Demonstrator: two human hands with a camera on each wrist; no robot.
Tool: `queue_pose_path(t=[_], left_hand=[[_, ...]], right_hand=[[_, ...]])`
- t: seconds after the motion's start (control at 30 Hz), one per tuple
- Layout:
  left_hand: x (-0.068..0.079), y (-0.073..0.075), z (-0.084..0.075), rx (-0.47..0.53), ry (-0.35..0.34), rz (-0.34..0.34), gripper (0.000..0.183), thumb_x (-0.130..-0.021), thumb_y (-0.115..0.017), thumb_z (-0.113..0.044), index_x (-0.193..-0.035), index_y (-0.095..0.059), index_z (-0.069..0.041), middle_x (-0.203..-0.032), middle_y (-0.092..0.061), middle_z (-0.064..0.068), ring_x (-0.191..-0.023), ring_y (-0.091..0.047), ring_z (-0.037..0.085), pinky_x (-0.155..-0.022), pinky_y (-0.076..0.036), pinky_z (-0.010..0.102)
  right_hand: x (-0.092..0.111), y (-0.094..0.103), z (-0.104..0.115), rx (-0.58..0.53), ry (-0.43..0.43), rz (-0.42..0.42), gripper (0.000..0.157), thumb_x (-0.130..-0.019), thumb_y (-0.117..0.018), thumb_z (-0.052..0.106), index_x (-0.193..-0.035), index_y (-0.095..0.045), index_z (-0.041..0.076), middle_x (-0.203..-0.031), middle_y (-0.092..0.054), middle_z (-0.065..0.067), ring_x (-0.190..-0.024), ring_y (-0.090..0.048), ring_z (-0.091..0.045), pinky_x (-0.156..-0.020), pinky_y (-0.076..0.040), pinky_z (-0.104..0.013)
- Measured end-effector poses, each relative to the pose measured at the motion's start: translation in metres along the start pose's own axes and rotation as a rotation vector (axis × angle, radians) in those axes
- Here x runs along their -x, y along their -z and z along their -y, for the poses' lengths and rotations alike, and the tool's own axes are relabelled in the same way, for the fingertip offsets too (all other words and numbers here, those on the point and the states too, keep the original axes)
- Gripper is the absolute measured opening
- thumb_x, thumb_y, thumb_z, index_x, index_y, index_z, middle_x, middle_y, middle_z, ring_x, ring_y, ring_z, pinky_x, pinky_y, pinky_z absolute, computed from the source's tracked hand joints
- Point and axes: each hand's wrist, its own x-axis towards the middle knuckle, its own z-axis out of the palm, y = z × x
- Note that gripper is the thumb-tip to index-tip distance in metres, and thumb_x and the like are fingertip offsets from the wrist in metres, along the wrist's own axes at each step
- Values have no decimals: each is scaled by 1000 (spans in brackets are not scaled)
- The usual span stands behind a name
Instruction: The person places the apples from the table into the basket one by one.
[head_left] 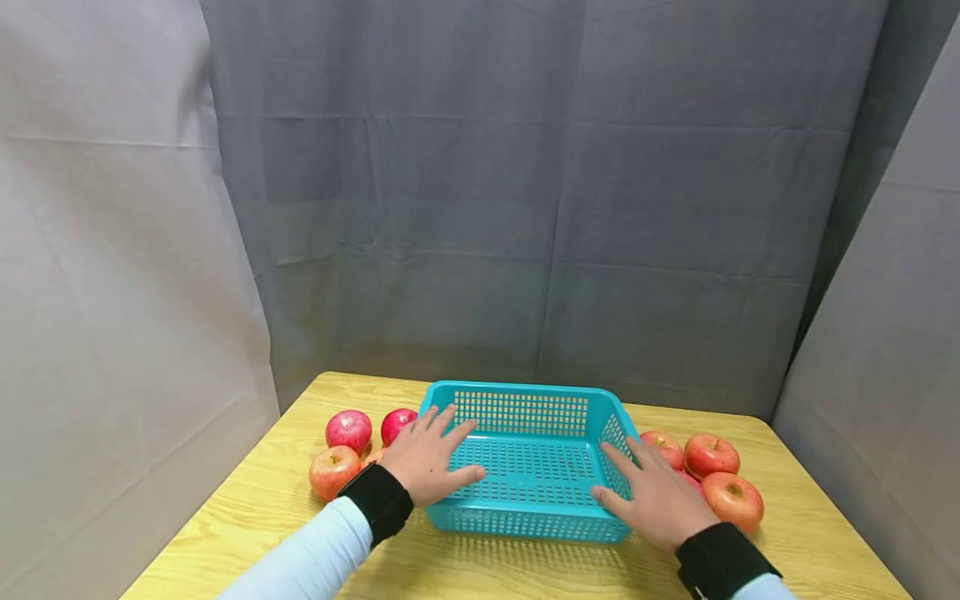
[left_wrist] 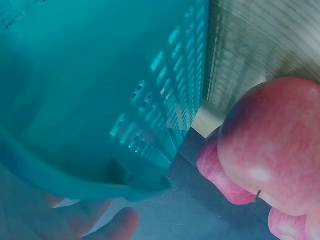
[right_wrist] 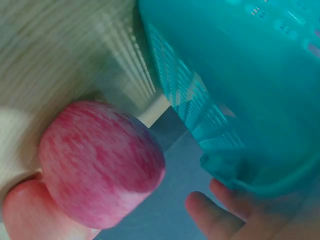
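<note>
A turquoise plastic basket (head_left: 525, 510) with perforated walls sits on the table, its bare floor showing. My left hand (head_left: 431, 458) is at its left side, fingers spread and extended; my right hand (head_left: 660, 502) is at the right side in a similar pose. The left wrist view has some left fingers (left_wrist: 82, 216) beside the basket rim (left_wrist: 65, 182); the right wrist view has right fingers (right_wrist: 212, 215) near a basket corner (right_wrist: 225, 167). Neither hand visibly grips anything; exact contact with the rim cannot be told.
Left of the basket lie several apples, among them a dark red one (head_left: 348, 431) and a paler one (head_left: 334, 472); my left hand partly covers others. Several more, including a red apple (head_left: 711, 455), cluster on the right. Grey cloth (head_left: 480, 183) hangs behind the wooden table (head_left: 247, 517).
</note>
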Motion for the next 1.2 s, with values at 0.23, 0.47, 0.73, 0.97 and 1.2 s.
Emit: queue_pose_path(t=[0.23,0.47,0.73,0.97,1.2], left_hand=[[4,-5,7,38,16,5,76,-87,-41,-71,-147,-35,-24,-152,-27,13,-133,-22,39,-105,-29,60],[9,-10,15,21,32,11,80,-85,-37,-75,-146,-36,-24,-152,-28,10,-133,-23,37,-105,-29,58],[12,-9,17,20,51,12,79,-85,-41,-74,-145,-40,-23,-151,-30,11,-133,-24,37,-105,-29,58],[19,-11,30,62,67,-24,77,-84,-47,-71,-142,-43,-21,-147,-35,13,-130,-29,38,-100,-34,62],[30,-14,44,71,105,3,79,-83,-46,-73,-142,-44,-22,-145,-39,11,-130,-29,34,-101,-34,60]], right_hand=[[6,-10,1,-35,-40,-57,98,-84,-32,79,-144,-36,2,-145,-31,-25,-131,-23,-43,-97,-33,-67],[10,-18,3,-73,-73,-75,99,-88,-35,73,-140,-32,-11,-147,-25,-29,-133,-18,-43,-105,-23,-63],[8,-16,6,-55,-140,-50,103,-87,-35,75,-139,-30,-13,-147,-21,-33,-132,-17,-46,-105,-22,-64],[9,-14,10,-55,-145,-57,97,-89,-40,70,-139,-31,-13,-147,-22,-32,-132,-18,-45,-104,-24,-64],[8,-13,9,-64,-158,-29,98,-88,-42,69,-140,-29,-13,-147,-20,-33,-132,-17,-46,-104,-23,-64]])
